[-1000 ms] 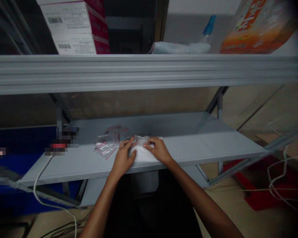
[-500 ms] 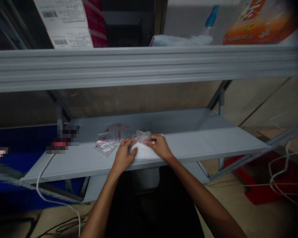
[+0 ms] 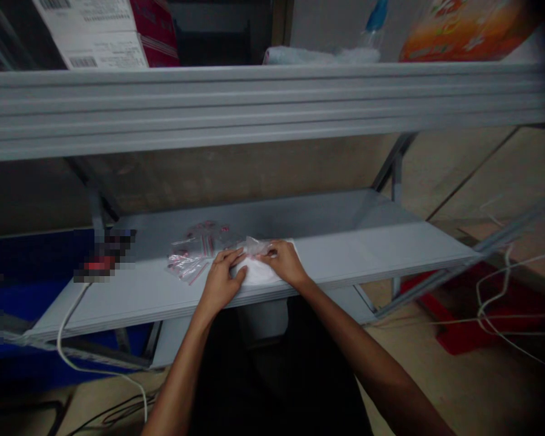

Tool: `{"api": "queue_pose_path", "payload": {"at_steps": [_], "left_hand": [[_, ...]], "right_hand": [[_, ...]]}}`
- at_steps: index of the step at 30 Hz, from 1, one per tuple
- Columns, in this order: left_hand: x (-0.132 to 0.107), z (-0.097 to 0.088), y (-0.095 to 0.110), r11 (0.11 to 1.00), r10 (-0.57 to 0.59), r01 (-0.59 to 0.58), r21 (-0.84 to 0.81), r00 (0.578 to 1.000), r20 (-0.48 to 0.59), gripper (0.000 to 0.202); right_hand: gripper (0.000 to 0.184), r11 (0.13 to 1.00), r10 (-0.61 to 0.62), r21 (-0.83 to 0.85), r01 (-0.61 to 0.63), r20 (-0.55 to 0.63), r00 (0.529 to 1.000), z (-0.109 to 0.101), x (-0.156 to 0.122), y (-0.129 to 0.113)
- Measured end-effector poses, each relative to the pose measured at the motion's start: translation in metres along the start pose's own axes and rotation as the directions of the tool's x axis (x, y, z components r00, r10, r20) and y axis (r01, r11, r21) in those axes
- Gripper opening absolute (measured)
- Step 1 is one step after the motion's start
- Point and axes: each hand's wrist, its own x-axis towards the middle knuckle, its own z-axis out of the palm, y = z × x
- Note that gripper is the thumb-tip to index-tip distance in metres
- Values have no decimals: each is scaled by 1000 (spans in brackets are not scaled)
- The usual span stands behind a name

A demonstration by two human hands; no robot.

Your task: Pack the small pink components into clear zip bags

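A small clear plastic bag (image 3: 257, 245) lies on top of a flat white sheet (image 3: 260, 272) near the front edge of the shelf; I cannot tell whether the sheet is paper or cloth. With fingers stretched out and thumb apart, my left hand (image 3: 223, 280) rests on the left side of the sheet, fingertips by the bag. My right hand (image 3: 285, 261) pinches the right side of the bag between thumb and fingers. Just left of my left hand, several clear zip bags with red strips (image 3: 193, 257) lie in a loose pile.
The grey shelf board (image 3: 345, 248) runs under my hands, with a thick upper shelf (image 3: 254, 106) above. That holds white and red boxes (image 3: 104, 48), a folded cloth (image 3: 318, 56), a blue-topped spray bottle (image 3: 376, 18) and an orange package (image 3: 458, 36). A white cable (image 3: 61, 339) hangs at left.
The view has tilted and shifted slightly, moving the whole scene a little up and left. The bag leans lower over the sheet; my hands keep nearly the same positions on it.
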Motion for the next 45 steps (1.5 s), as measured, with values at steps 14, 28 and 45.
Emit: {"api": "queue_pose_path", "payload": {"at_steps": [14, 28, 45], "left_hand": [[-2, -4, 6, 999, -47, 48, 24, 999, -5, 32], [0, -6, 8, 998, -32, 32, 54, 999, 4, 30], [3, -7, 10, 996, -39, 40, 81, 999, -14, 32]], "right_hand": [[11, 999, -27, -29, 27, -8, 1000, 2, -1, 2], [10, 989, -55, 135, 54, 8, 998, -7, 2, -1], [8, 983, -52, 175, 57, -37, 998, -5, 3, 1]]}}
